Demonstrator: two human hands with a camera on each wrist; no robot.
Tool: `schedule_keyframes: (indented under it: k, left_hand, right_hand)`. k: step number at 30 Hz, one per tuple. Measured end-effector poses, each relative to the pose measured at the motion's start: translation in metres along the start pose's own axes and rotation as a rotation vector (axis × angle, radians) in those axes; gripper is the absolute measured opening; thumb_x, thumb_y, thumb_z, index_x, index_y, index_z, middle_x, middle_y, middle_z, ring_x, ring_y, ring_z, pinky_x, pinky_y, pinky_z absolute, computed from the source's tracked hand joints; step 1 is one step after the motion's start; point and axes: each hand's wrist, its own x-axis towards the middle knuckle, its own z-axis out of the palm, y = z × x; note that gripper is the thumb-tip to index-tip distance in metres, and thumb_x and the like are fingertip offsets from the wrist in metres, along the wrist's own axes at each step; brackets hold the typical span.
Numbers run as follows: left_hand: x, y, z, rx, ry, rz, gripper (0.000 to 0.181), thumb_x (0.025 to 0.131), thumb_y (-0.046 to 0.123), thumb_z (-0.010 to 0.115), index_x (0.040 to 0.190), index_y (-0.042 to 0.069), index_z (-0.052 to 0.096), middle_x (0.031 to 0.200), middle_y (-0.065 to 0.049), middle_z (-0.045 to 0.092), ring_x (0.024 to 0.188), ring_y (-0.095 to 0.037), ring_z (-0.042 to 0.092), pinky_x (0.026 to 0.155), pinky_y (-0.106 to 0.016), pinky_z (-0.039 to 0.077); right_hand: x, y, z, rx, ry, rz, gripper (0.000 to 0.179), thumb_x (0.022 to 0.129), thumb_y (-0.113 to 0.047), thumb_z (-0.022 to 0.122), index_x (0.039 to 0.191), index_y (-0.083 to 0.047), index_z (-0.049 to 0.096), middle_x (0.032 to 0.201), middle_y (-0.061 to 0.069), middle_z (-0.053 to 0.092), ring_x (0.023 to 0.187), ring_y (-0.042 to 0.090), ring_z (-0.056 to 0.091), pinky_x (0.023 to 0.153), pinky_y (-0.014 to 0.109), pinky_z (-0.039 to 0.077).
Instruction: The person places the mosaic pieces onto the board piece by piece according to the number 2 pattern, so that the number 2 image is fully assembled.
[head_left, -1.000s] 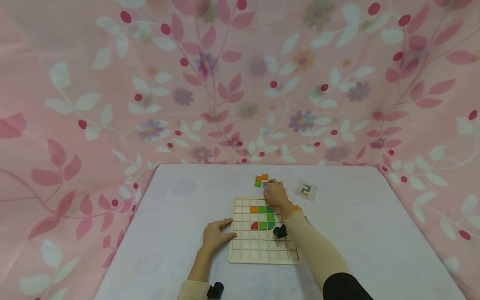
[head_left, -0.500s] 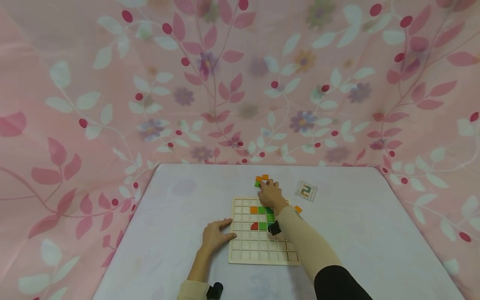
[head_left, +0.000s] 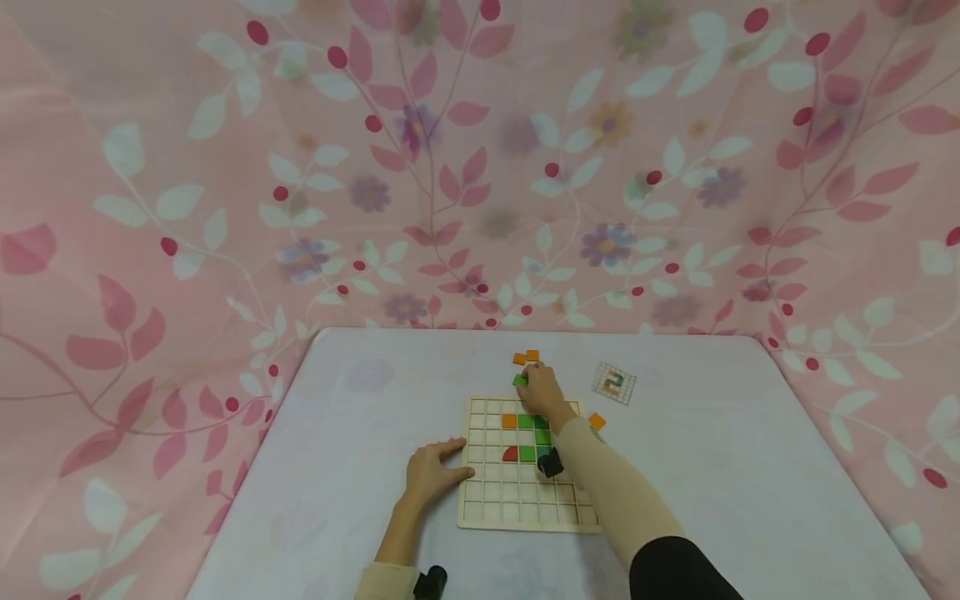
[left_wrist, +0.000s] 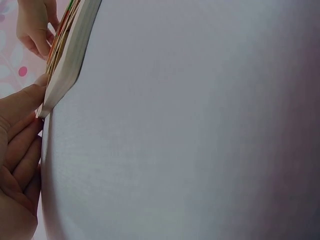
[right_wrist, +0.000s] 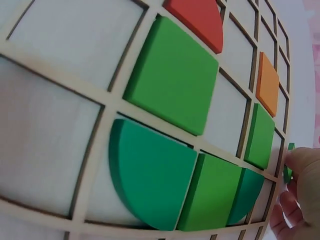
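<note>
My right hand point(head_left: 542, 392) pinches a green square tile point(right_wrist: 289, 167) just past the far edge of the wooden grid board point(head_left: 498, 500). The tile juts out at the left of its fingertips in the head view. My left hand point(head_left: 430, 472) touches the board's left edge, thumb and forefinger spread apart and the fingers fairly straight. On the board sit an orange tile point(head_left: 509, 421), green square tiles point(right_wrist: 172, 75), a red quarter-round tile point(right_wrist: 200, 22) and two teal quarter-round tiles point(right_wrist: 152, 172). The right sleeve and wrist camera partly cover these in the head view.
Two orange tiles point(head_left: 532, 355) lie beyond the right hand on the white table point(head_left: 360, 417). Right of them is a small card with a grid pattern point(head_left: 613, 382). Another orange tile point(head_left: 597, 420) lies by the board's right edge, beside the right forearm.
The right hand has reached left to the green tile by the orange ones and drawn it nearer the board. The left hand has stayed at the board's edge.
</note>
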Motion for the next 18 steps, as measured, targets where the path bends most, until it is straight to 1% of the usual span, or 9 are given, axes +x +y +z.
schedule_keyframes:
  k: [4, 6, 8, 11, 13, 15, 18]
  left_hand:
    - [-0.001, 0.0, 0.001, 0.002, 0.001, 0.0, 0.053, 0.068, 0.032, 0.082, 0.114, 0.009, 0.069, 0.115, -0.013, 0.066, 0.108, -0.035, 0.061, 0.089, -0.05, 0.046]
    - [0.0, -0.001, 0.001, 0.007, -0.001, 0.003, 0.054, 0.068, 0.032, 0.082, 0.115, 0.009, 0.069, 0.115, -0.013, 0.066, 0.108, -0.034, 0.061, 0.089, -0.05, 0.046]
    - [0.0, 0.0, 0.001, 0.003, -0.001, 0.006, 0.054, 0.068, 0.031, 0.082, 0.114, 0.009, 0.069, 0.115, -0.013, 0.066, 0.108, -0.034, 0.061, 0.089, -0.05, 0.047]
    - [0.001, 0.0, 0.001, 0.004, 0.003, 0.007, 0.053, 0.068, 0.031, 0.083, 0.114, 0.008, 0.069, 0.114, -0.014, 0.066, 0.108, -0.034, 0.061, 0.089, -0.049, 0.047]
    - [0.002, 0.001, 0.0, -0.003, 0.005, 0.0, 0.053, 0.068, 0.031, 0.083, 0.114, 0.008, 0.069, 0.114, -0.014, 0.066, 0.108, -0.035, 0.061, 0.089, -0.049, 0.048]
    - [0.002, 0.001, 0.0, 0.002, 0.003, -0.005, 0.053, 0.067, 0.031, 0.082, 0.114, 0.009, 0.069, 0.114, -0.015, 0.066, 0.108, -0.035, 0.061, 0.088, -0.05, 0.048]
    - [0.001, 0.001, -0.001, 0.009, -0.007, -0.009, 0.054, 0.067, 0.032, 0.082, 0.114, 0.009, 0.069, 0.115, -0.015, 0.066, 0.108, -0.035, 0.061, 0.088, -0.05, 0.048]
  right_hand:
    - [-0.002, 0.007, 0.003, 0.027, 0.053, -0.037, 0.026, 0.083, -0.006, 0.058, 0.104, 0.008, 0.061, 0.102, 0.02, 0.058, 0.085, 0.028, 0.053, 0.073, 0.039, 0.049]
    - [-0.004, 0.01, 0.004, 0.054, 0.091, -0.022, 0.028, 0.08, -0.006, 0.06, 0.104, 0.009, 0.062, 0.097, 0.02, 0.061, 0.08, 0.026, 0.055, 0.071, 0.039, 0.05]
    - [-0.007, 0.013, 0.004, 0.116, 0.129, 0.013, 0.03, 0.08, -0.008, 0.062, 0.105, 0.008, 0.062, 0.095, 0.019, 0.062, 0.078, 0.025, 0.056, 0.071, 0.039, 0.051]
    - [-0.014, 0.014, 0.004, 0.244, 0.171, 0.023, 0.033, 0.082, -0.009, 0.065, 0.11, 0.007, 0.061, 0.096, 0.018, 0.063, 0.079, 0.025, 0.057, 0.072, 0.04, 0.051]
    - [-0.021, 0.011, 0.002, 0.318, 0.17, -0.015, 0.033, 0.083, -0.008, 0.065, 0.112, 0.006, 0.061, 0.096, 0.018, 0.062, 0.081, 0.025, 0.058, 0.072, 0.04, 0.051]
    - [-0.033, 0.006, 0.0, 0.365, 0.163, -0.084, 0.033, 0.082, -0.007, 0.066, 0.112, 0.007, 0.062, 0.095, 0.018, 0.063, 0.081, 0.026, 0.059, 0.07, 0.04, 0.052]
    - [-0.054, -0.001, 0.0, 0.358, 0.146, -0.211, 0.033, 0.08, -0.004, 0.067, 0.112, 0.007, 0.064, 0.095, 0.018, 0.064, 0.079, 0.026, 0.061, 0.066, 0.035, 0.053]
